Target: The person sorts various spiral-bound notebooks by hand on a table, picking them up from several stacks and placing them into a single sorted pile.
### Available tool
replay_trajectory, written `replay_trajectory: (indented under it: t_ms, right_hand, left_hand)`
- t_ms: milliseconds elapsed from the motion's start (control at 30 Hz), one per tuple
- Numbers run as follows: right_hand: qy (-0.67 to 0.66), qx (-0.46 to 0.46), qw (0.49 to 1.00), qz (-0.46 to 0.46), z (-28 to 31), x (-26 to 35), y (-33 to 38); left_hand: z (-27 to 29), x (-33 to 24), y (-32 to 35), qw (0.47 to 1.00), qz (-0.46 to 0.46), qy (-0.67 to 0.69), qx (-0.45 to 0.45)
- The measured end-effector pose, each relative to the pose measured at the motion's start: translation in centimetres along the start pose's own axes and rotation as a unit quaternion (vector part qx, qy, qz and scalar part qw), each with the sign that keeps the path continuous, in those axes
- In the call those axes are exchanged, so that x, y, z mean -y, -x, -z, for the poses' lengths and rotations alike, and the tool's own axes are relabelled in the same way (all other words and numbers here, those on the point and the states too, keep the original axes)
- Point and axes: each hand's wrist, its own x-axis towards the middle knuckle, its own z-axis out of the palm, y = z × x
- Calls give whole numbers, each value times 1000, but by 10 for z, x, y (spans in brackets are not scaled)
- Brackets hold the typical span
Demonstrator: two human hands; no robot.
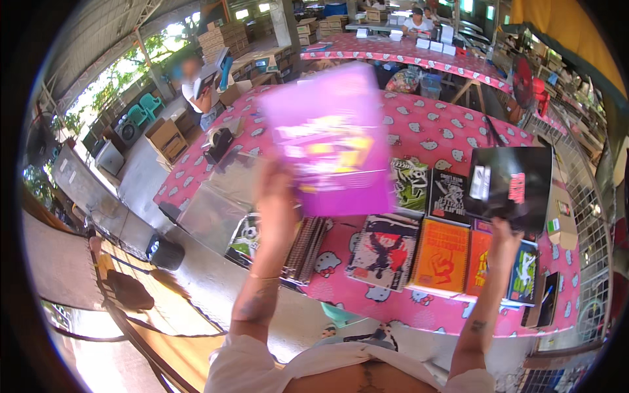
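My left hand (274,196) grips a purple notebook (331,141) by its lower left edge, raised above the pink table; both are smeared by motion. A black notebook (511,173) is in my right hand (503,243), which holds it by the lower edge over the right part of the table. Below lie rows of spiral notebooks: a red, black and white one (383,252), an orange one (442,255), a green one (411,183), a black one (449,195) and a blue one (524,272). By my left forearm sits a stack of spiral notebooks (306,249).
Clear plastic (219,200) covers the table's left end, near a tape dispenser (218,144). An open cardboard box (562,216) stands at the right edge beside a wire mesh. One person (200,95) stands far left; another (417,25) sits behind the far table (393,49).
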Motion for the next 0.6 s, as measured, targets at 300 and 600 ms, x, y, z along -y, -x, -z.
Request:
replay_trajectory:
  t_ms: [300,600]
  right_hand:
    - [382,452,683,429,-304,-64,159]
    - [508,161,825,187,-90,-67,117]
  left_hand:
    - [203,6,-93,999,-49,18,-8]
    - [87,4,7,694,-358,-615,107]
